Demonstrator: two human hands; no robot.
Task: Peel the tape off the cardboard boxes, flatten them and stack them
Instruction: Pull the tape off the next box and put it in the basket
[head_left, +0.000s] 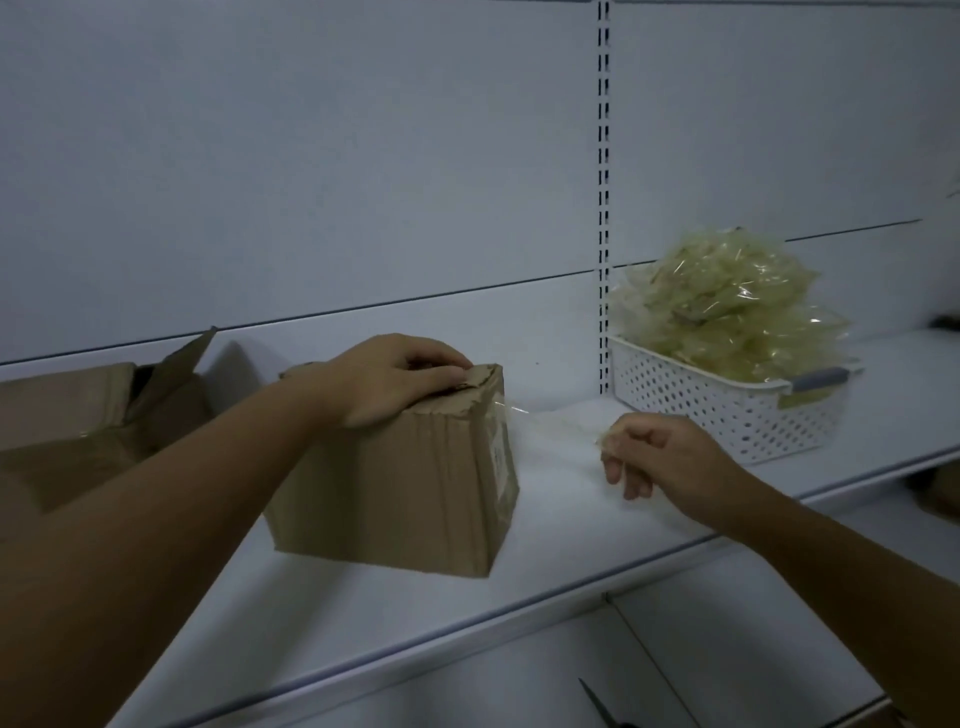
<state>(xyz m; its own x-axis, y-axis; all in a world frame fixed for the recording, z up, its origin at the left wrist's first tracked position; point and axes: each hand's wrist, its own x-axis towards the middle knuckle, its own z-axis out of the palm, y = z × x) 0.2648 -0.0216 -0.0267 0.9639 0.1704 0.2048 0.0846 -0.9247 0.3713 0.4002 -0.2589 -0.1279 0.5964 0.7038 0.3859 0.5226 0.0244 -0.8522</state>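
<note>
A small brown cardboard box (400, 483) stands on the white shelf (571, 525), its top edge crumpled. My left hand (395, 379) rests on the box's top, fingers curled over the far right corner. A clear strip of tape (550, 423) stretches from the box's right side to my right hand (654, 457), which pinches its end to the right of the box. A white label shows on the box's right face.
A larger opened cardboard box (88, 415) sits at the left of the shelf. A white perforated basket (727, 410) heaped with crumpled yellowish tape (727, 306) stands at the right. Scissor tips (602, 706) show on the lower shelf. A slotted upright (602, 208) runs up the back panel.
</note>
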